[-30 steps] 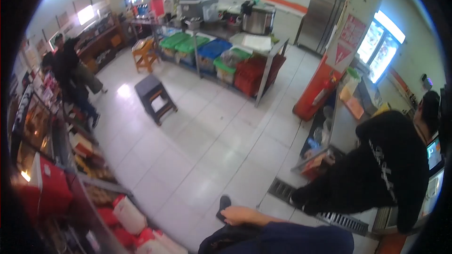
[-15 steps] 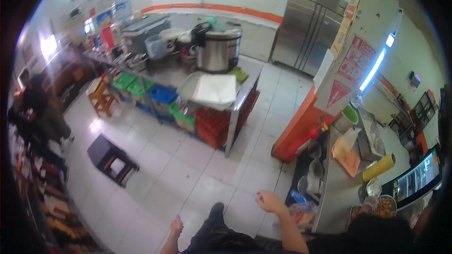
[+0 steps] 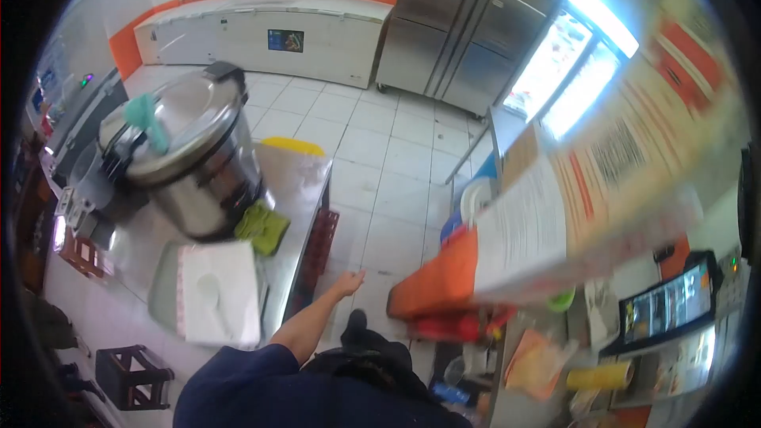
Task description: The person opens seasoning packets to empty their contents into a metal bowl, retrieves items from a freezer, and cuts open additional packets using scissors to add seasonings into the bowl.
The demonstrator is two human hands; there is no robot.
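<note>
My left hand (image 3: 346, 282) is stretched forward over the tiled floor, with its fingers loosely curled and nothing visible in them. To its left stands the steel table (image 3: 305, 178), apart from the hand. A large steel pot with a lid (image 3: 190, 143) stands on it, a teal cloth (image 3: 145, 121) draped over its handle. Beside the pot lies a crumpled green cloth (image 3: 262, 227). Nearer to me is a grey tray (image 3: 164, 289) with a white cloth (image 3: 238, 277) and a pale spoon-like utensil (image 3: 211, 301) on top. My right hand is out of view.
An orange-based pillar (image 3: 436, 277) with papers on it rises close on my right. Behind it a counter holds a yellow roll (image 3: 600, 376) and an orange sheet (image 3: 533, 363). A black stool (image 3: 133, 376) stands at lower left. Chest freezers (image 3: 254, 40) and a steel fridge (image 3: 468, 28) line the back.
My view has moved forward, so the table and pot are nearer on my left and the pillar on my right. My left hand has swung forward; my right hand has left the view.
</note>
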